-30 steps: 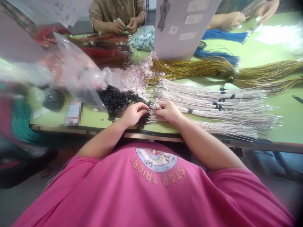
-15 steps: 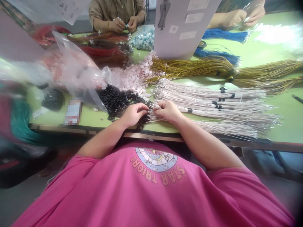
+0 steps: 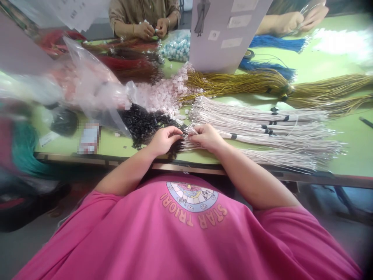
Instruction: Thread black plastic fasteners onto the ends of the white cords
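On head cam I've got both hands meeting near the front edge of the green table (image 3: 357, 151). Right hand (image 3: 209, 138): fingers closed on the left ends of white wires (image 3: 279, 136), which run off to the right in several bundles, some with black bands (image 3: 234, 136). Left hand (image 3: 163, 140): thumb and index nearly together at those wire tips; can't tell if anything's pinched, too small for me.

Clutter: heap of black pieces (image 3: 144, 124) right behind the left hand, partly hidden by it. Pale pink pieces (image 3: 161, 95) spread just beyond, touching the black heap. Clear plastic bag (image 3: 100, 91) crowds the left side, its edge down against the black heap. Pixelated item (image 3: 89, 139) lies near the front edge, well left of the hands. Yellow wires (image 3: 244, 82) lie just behind the white ones.

Upright panel (image 3: 218, 42) blocks part of my view of the far side. Left of it, a co-worker's hands (image 3: 144, 31) near a bag of blue-and-white pieces (image 3: 175, 46); right of it, blue wires (image 3: 275, 43) and another worker's hands (image 3: 313, 17).
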The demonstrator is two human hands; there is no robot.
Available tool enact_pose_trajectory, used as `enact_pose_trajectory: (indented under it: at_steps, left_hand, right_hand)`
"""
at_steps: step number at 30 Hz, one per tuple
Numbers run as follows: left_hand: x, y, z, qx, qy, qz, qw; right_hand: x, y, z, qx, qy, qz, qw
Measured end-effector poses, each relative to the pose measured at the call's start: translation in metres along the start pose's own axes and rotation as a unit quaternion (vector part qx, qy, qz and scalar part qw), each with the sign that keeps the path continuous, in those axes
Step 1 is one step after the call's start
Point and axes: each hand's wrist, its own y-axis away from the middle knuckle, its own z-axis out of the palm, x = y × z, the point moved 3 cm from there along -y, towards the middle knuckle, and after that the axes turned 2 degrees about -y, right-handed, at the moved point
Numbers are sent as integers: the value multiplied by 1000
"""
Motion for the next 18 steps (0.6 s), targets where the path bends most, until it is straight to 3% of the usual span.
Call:
enact_pose_trajectory:
  at_steps: [8,18]
  left_hand:
    - [3,0,5,0,-96,53,994]
    - [2,1,8,27,-120,49,991]
  right_hand:
    - [2,0,1,12,32,-21,999]
    - [-3,0,0,32,73,-47,996]
